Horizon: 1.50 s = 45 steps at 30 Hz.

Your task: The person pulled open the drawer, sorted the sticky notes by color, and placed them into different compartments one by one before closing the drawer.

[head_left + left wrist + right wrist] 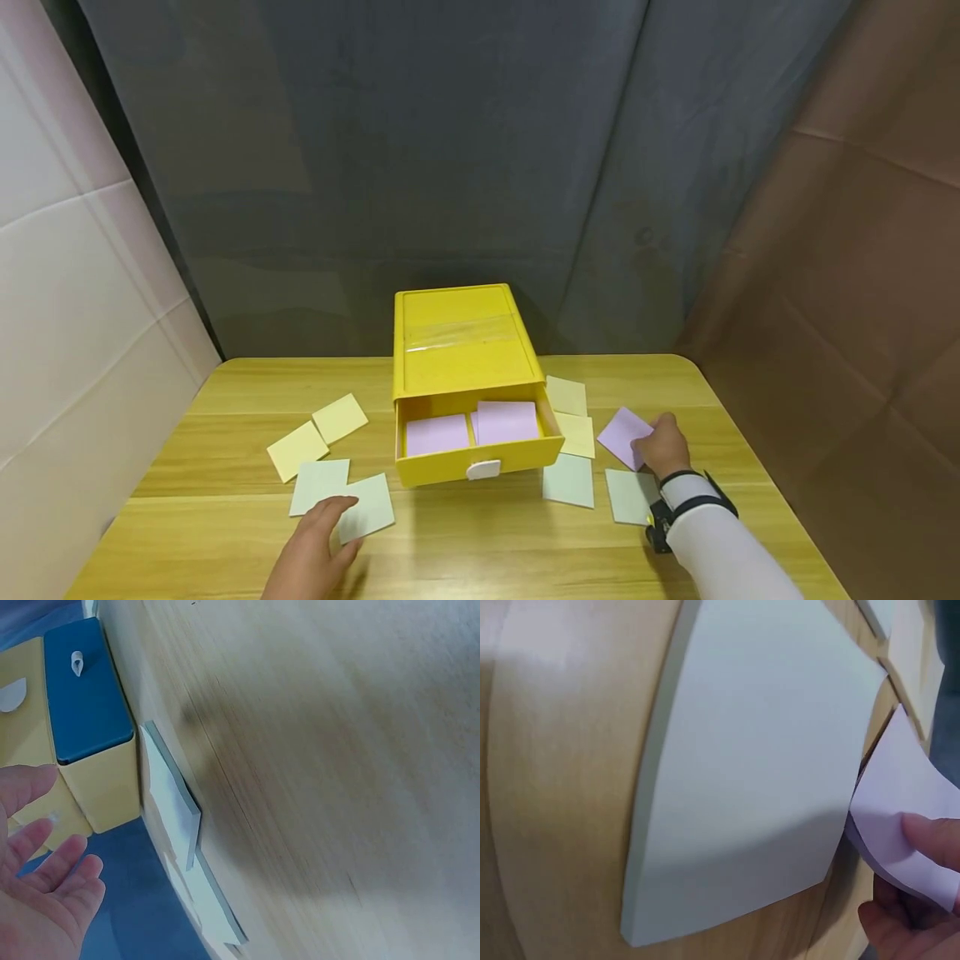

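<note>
My right hand (663, 450) pinches the near corner of a purple sticky note pad (624, 435) at the right of the table. In the right wrist view, the thumb lies on top of this pad (904, 802) and fingers curl beneath it; the pad bends slightly. A pale green pad (757, 757) lies flat beside it. On the left, my left hand (315, 546) hovers with relaxed, parted fingers over a pale green pad (367, 507), holding nothing. A yellow drawer box (465, 342) stands in the middle, its top drawer (517, 457) pulled out, with several purple pads (507, 422) inside.
Two yellow pads (298, 451) and another green pad (321, 486) lie left of the box. Between box and right hand are yellow pads (576, 434) and a green pad (568, 480). A blue drawer front (86, 690) shows low on the box. Grey cloth (450, 167) hangs behind.
</note>
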{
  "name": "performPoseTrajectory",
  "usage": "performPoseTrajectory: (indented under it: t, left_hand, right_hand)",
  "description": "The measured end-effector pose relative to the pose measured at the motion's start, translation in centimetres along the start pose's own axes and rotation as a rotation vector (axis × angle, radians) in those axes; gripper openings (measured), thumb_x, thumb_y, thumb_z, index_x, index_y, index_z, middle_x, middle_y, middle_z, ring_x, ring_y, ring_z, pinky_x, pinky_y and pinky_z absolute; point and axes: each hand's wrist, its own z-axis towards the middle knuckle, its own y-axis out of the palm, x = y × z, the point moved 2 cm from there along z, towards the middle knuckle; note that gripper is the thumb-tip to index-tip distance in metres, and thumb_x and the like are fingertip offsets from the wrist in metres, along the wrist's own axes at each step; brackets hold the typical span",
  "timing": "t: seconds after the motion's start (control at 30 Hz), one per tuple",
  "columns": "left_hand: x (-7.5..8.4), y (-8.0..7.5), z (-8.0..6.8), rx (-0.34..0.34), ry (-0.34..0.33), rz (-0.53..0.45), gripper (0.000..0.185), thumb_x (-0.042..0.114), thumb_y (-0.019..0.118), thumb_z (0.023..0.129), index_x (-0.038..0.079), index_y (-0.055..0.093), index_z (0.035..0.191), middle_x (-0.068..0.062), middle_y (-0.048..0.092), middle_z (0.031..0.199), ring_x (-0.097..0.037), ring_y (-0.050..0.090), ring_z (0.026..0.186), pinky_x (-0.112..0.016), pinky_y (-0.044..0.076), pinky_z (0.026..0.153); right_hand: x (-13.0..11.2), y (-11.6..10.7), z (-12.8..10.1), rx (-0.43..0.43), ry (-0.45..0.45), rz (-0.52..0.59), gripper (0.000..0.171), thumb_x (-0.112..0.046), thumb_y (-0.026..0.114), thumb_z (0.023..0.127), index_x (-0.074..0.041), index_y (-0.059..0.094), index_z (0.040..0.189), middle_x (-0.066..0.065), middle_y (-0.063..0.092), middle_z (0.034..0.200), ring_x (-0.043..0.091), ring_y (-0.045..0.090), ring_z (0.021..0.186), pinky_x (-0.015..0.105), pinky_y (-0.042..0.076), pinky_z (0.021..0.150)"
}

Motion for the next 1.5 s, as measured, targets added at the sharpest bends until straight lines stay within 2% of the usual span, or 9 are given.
performPoseTrajectory:
  t: [0.17,0.27,0.53,0.7,0.9,1.0,1.17,1.33,1.5]
  left_hand:
    - [-0.1,-0.2,-0.2,0.001,-0.004,-0.005,0.046,0.001,0.084,0.065,0.002,0.065,0.107,-0.012,0.065,0.109,-0.032,0.062,0.1,-0.047,0.053,0.082]
    - [-0.1,-0.3,-0.3,-0.003,-0.01,-0.011,0.046,0.001,0.084,0.066,0.002,0.065,0.108,-0.012,0.065,0.11,-0.032,0.062,0.101,-0.048,0.053,0.083]
    - [-0.1,-0.4,-0.5,-0.032,-0.038,-0.022,0.046,0.002,0.083,0.069,0.002,0.064,0.111,-0.013,0.064,0.113,-0.034,0.061,0.104,-0.048,0.052,0.086]
    - [0.0,-0.7,-0.6,-0.052,-0.056,-0.032,0.045,0.003,0.082,0.071,0.003,0.064,0.112,-0.013,0.063,0.115,-0.034,0.06,0.106,-0.048,0.052,0.087]
    - [0.2,-0.6,-0.5,-0.018,-0.013,-0.032,0.046,0.002,0.083,0.069,0.003,0.064,0.112,-0.011,0.064,0.113,-0.031,0.06,0.105,-0.047,0.051,0.088]
    - [0.1,-0.6,-0.5,-0.008,-0.005,-0.031,0.047,0.002,0.083,0.069,0.003,0.064,0.112,-0.01,0.064,0.113,-0.03,0.06,0.105,-0.047,0.051,0.088]
    - [0.2,-0.8,-0.6,0.007,0.005,-0.038,0.046,0.002,0.083,0.069,0.003,0.064,0.112,-0.01,0.064,0.112,-0.03,0.06,0.105,-0.047,0.051,0.088]
    - [0.2,-0.9,-0.6,0.009,0.012,-0.039,0.046,0.001,0.083,0.07,0.002,0.064,0.112,-0.011,0.064,0.113,-0.03,0.06,0.106,-0.048,0.051,0.089]
    - [0.3,-1.0,-0.4,-0.008,0.002,-0.053,0.046,0.001,0.082,0.071,0.002,0.064,0.113,-0.012,0.063,0.113,-0.031,0.06,0.107,-0.048,0.051,0.09]
  right_hand:
    - [-0.6,-0.1,-0.5,0.013,-0.027,0.078,0.025,0.001,0.054,0.083,0.009,0.04,0.102,0.033,0.052,0.102,0.042,0.051,0.091,0.046,0.047,0.072]
    - [-1.1,-0.2,-0.8,0.027,-0.062,0.118,0.022,0.002,0.054,0.083,0.009,0.041,0.099,0.031,0.052,0.1,0.041,0.051,0.09,0.044,0.046,0.071]
    - [-2.7,-1.2,-1.3,0.048,-0.113,0.199,0.021,0.001,0.051,0.088,0.009,0.043,0.105,0.033,0.052,0.109,0.043,0.052,0.097,0.048,0.048,0.078]
    - [-5.2,-2.9,-2.0,0.036,-0.167,0.235,0.025,-0.003,0.051,0.095,0.011,0.044,0.115,0.033,0.052,0.118,0.042,0.052,0.101,0.049,0.05,0.083]
    - [-8.7,-5.5,-3.2,0.031,-0.209,0.285,0.032,-0.008,0.052,0.098,0.009,0.042,0.123,0.03,0.048,0.127,0.04,0.05,0.105,0.047,0.049,0.089]
    - [-10.1,-6.5,-3.8,0.039,-0.233,0.303,0.033,-0.01,0.053,0.099,0.007,0.041,0.125,0.03,0.048,0.129,0.041,0.051,0.106,0.05,0.05,0.093]
    - [-12.3,-7.7,-5.1,0.045,-0.274,0.341,0.036,-0.014,0.054,0.099,0.004,0.04,0.126,0.029,0.046,0.133,0.044,0.05,0.111,0.056,0.045,0.098]
    - [-14.4,-8.6,-6.7,0.048,-0.321,0.364,0.039,-0.019,0.057,0.098,0.002,0.041,0.126,0.027,0.047,0.133,0.045,0.049,0.113,0.056,0.043,0.099]
    - [-16.6,-9.4,-8.2,0.064,-0.402,0.376,0.036,-0.017,0.058,0.097,0.003,0.044,0.123,0.026,0.05,0.128,0.042,0.052,0.108,0.055,0.047,0.095]
